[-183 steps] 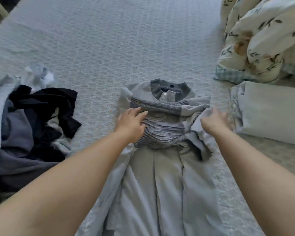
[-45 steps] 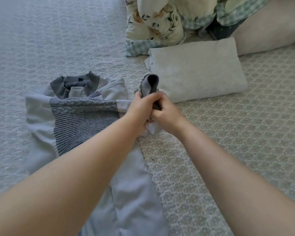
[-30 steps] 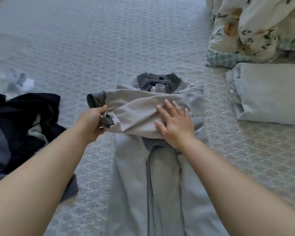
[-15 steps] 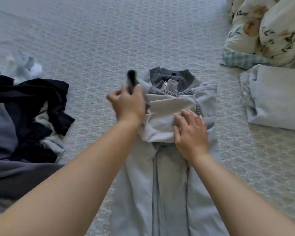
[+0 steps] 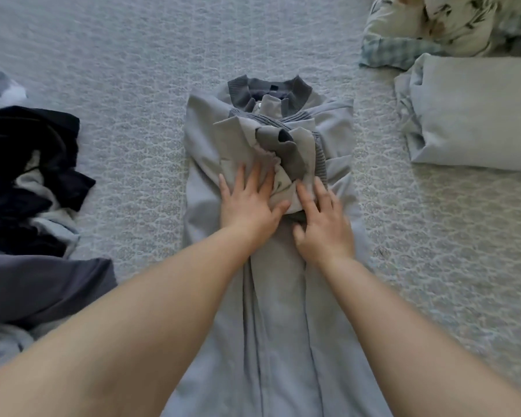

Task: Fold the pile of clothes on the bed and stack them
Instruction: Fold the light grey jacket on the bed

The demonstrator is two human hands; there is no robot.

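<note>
Now both hands lie flat on the cloth, nothing pinched. Left hand [image 5: 248,206]: fingers straight and spread, pressing the folded-in sleeves [image 5: 268,152] down onto the chest of the grey dress [image 5: 271,311]. Right hand [image 5: 324,227]: fingers also straight, resting just beside the left on the lower edge of the same bunch, thumb on the skirt below.

Dress lies front up in the middle of the bed [image 5: 133,70], collar [image 5: 266,88] away from the person, skirt running back toward the body and out of view at the bottom edge. Long axis is near to far, straight in line with the arms. Both hands sit about where the top meets the skirt, roughly equally near. Sleeve bundle is still lumpy, one dark cuff [image 5: 278,139] curled up on top.

Judgement: sleeves need flattening, then the skirt end would fold up over the chest along that axis.

Bedcover is pale, quilted, patterned. Unfolded pile [image 5: 27,182] of dark and pale clothes lies well apart to the left. Folded pale piece [image 5: 475,112] sits well apart to the right, with a flowered duvet [image 5: 451,25] behind it.
</note>
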